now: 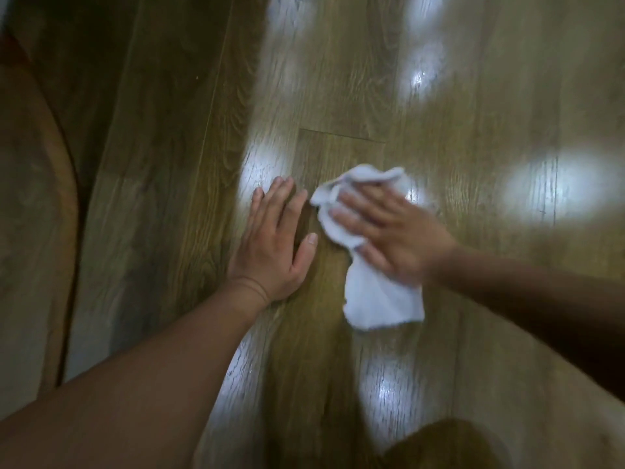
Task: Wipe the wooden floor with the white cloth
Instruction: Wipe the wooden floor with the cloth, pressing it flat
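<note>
A glossy brown wooden plank floor (338, 79) fills the frame, its grain running from bottom to top, with a short cross joint between planks (341, 135) just above centre and pale patches of reflected light (541, 191) scattered over the right half. The crumpled white cloth (378, 299) lies on the floor slightly right of centre: one end is bunched up towards the top and the other trails flat towards the bottom of the frame. The right hand (392, 238), blurred, comes in from the right edge and lies palm down on the middle of the cloth. Its fingers (358, 204) are straight and slightly spread, pressing the fabric onto the boards rather than curling round it, and the bunched end rises around the fingertips. The left hand (274, 242) rests flat on the bare wood just to the left of the cloth, close to it but not touching. Its fingers (280, 198) are extended and held together, the thumb points out towards the cloth, and it holds nothing. Its bare forearm runs down to the lower left corner. Along the left edge is a curved, brownish shape (30, 198), too dim to identify, and a dark rounded brown form (436, 445) sits at the bottom edge right of centre.
</note>
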Tool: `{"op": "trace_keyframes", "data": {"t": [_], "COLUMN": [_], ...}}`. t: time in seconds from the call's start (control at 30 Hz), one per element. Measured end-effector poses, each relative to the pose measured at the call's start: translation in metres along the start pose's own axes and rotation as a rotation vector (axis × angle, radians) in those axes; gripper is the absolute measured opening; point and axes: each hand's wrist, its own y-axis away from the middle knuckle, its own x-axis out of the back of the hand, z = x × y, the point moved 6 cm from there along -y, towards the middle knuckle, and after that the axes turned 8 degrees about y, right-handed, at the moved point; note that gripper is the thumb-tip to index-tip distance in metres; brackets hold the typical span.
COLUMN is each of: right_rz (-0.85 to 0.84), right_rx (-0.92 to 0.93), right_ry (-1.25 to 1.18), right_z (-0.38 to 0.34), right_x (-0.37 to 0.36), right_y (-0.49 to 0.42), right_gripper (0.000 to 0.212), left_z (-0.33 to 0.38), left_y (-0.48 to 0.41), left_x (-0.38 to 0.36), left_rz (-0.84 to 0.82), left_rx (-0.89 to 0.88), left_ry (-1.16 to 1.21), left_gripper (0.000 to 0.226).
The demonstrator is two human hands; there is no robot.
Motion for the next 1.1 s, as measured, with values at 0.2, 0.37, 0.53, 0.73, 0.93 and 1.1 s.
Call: {"op": "trace_keyframes", "data": {"t": [0.2, 0.37, 0.53, 0.73, 0.93, 1.1], "right_rz": [-0.040, 0.017, 0.017, -0.069, 0.018, -0.024], "right_rx": [-0.797, -0.548, -0.312, -0.709, -0.877, -0.459], "right_ry": [-0.047, -0.111, -0.121, -0.083, -0.144, -0.124], "right_z": [0.119, -0.032, -0.081, 0.005, 0.032, -0.028], "right_x": [0.001, -0.001, -0.002, -0.003, 0.008, 0.013], "right_y": [-0.016, -0.036, 0.047, 0.084, -0.072, -0.083], "right_gripper": [0.065, 0.064, 0.058, 0.060, 0.063, 0.059], "left_z": [0.000, 0.004, 0.005, 0.002, 0.004, 0.005], "left_y": [-0.002, -0.001, -0.002, -0.002, -0.002, 0.000], "left_x": [-0.003, -0.001, -0.001, -0.002, -0.002, 0.004], "left_rz": [-0.012, -0.022, -0.027, -0.047, -0.028, 0.007], "left_rx": [0.009, -0.018, -0.011, 0.019, 0.005, 0.033], "left_ry": [-0.034, -0.030, -0.047, -0.080, -0.066, 0.036], "left_gripper": [0.062, 0.066, 0.061, 0.061, 0.061, 0.059]}}
